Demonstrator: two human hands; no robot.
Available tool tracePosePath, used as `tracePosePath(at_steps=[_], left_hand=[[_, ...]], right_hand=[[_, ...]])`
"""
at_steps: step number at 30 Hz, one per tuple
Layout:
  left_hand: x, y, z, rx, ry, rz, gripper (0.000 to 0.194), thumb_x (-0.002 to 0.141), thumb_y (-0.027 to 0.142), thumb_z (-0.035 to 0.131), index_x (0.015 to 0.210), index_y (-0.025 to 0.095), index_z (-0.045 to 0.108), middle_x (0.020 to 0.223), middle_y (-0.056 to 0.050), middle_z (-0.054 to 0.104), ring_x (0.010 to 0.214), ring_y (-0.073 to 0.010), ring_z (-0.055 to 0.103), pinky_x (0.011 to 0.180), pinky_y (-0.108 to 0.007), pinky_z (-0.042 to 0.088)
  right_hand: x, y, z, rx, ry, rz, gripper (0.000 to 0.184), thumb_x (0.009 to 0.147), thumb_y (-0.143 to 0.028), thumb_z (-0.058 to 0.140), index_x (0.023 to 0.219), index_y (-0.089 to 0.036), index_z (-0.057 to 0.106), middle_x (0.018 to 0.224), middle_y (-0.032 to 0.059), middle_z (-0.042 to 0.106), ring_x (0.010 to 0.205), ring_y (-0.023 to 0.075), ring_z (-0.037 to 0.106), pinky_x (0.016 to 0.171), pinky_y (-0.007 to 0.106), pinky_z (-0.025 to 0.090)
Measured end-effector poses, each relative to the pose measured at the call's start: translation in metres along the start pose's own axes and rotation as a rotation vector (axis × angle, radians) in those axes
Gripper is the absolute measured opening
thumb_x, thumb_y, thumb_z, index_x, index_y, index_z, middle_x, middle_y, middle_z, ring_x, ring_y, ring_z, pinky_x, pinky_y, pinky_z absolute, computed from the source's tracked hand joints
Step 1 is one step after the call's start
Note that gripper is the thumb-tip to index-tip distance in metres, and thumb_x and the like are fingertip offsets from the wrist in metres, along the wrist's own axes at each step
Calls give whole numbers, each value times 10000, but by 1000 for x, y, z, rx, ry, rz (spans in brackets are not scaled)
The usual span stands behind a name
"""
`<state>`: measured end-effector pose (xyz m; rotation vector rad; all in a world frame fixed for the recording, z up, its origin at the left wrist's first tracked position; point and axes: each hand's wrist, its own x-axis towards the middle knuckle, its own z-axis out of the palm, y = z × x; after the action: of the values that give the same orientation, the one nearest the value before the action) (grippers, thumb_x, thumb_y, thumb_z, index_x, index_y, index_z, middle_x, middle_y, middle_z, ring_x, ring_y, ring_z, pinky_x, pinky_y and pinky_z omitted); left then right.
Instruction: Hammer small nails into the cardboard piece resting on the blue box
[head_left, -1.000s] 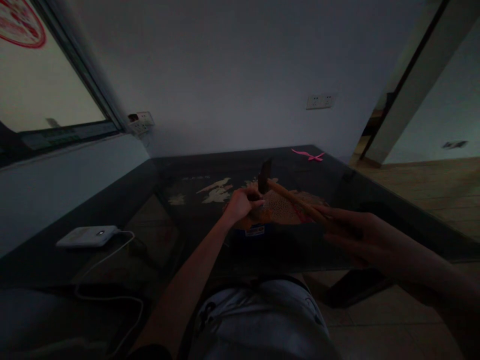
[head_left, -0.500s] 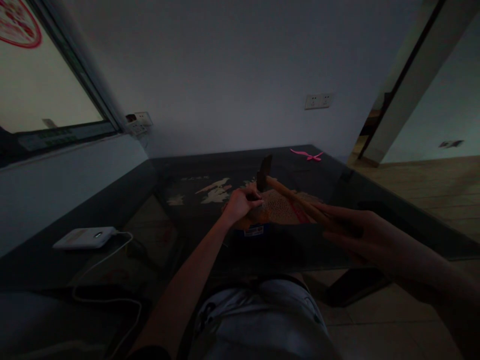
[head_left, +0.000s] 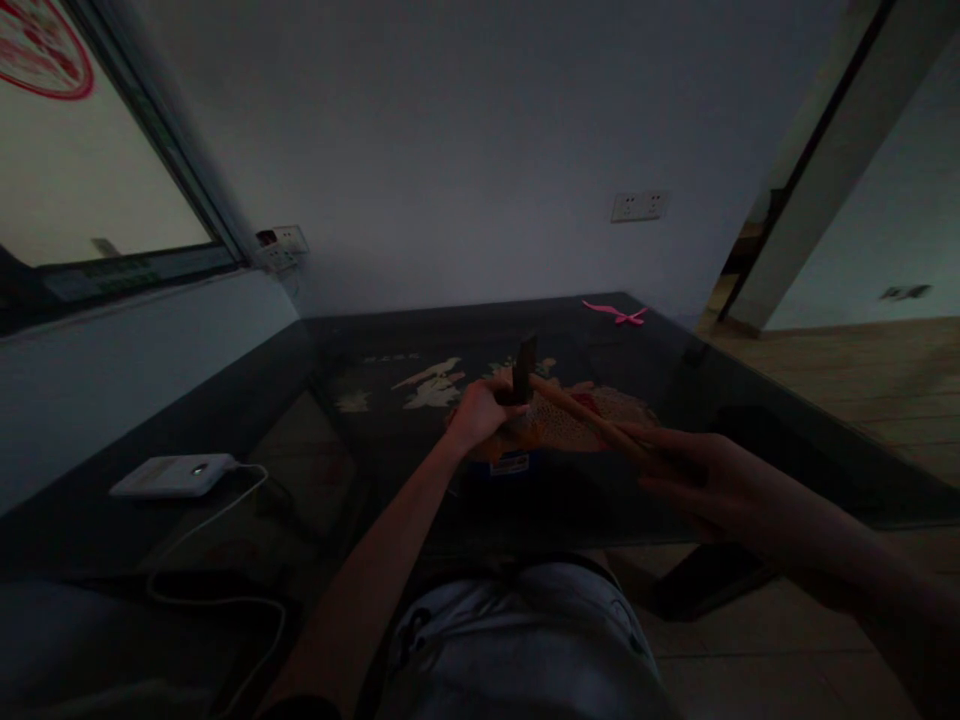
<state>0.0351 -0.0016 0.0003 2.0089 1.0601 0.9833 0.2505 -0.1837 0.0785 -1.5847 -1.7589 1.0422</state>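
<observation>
your right hand (head_left: 694,475): holding wooden-handled, dark-metal-headed hammer (head_left: 585,413), long axis pointing far-left, head nearest your left hand (head_left: 480,412): narrowed, contents hidden.

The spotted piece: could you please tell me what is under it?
A blue thing with a label shows under its near edge; the spotted piece hides the rest.

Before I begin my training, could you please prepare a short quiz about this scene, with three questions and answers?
1. Which hand holds the hammer?
2. True or false: a white cable is connected to the white device.
3. On the table, the pink item lies: a) near the far edge, b) in the middle, c) near the close edge.

Key: 1. The right hand. 2. True. 3. a.
</observation>
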Motion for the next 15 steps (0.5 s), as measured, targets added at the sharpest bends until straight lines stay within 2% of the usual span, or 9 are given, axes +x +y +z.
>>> tracePosePath(at_steps=[5,10,15], left_hand=[[-2,8,-5,-40,-33,-8,92,666,153,706,733,142,644,774,-33,693,751,-158,648,739,-282,495],[-6,6,-15,-192,-84,0,305,618,122,730,896,158,609,929,-34,678,778,-139,659,713,-251,506],[-9,-2,-17,-144,-36,-32,133,681,168,693,795,142,628,801,-35,686,766,-155,659,735,-273,509]], right_hand=[[-3,-2,0,58,64,-10,532,822,-345,571,1339,-248,493,587,-40,484,450,87,369,364,179,301],[-6,-9,0,32,102,-65,545,808,-326,590,1344,-270,505,844,56,665,524,133,502,350,199,326],[-3,-9,1,34,75,-59,528,813,-318,590,1334,-297,514,847,55,684,538,157,539,341,204,326]])
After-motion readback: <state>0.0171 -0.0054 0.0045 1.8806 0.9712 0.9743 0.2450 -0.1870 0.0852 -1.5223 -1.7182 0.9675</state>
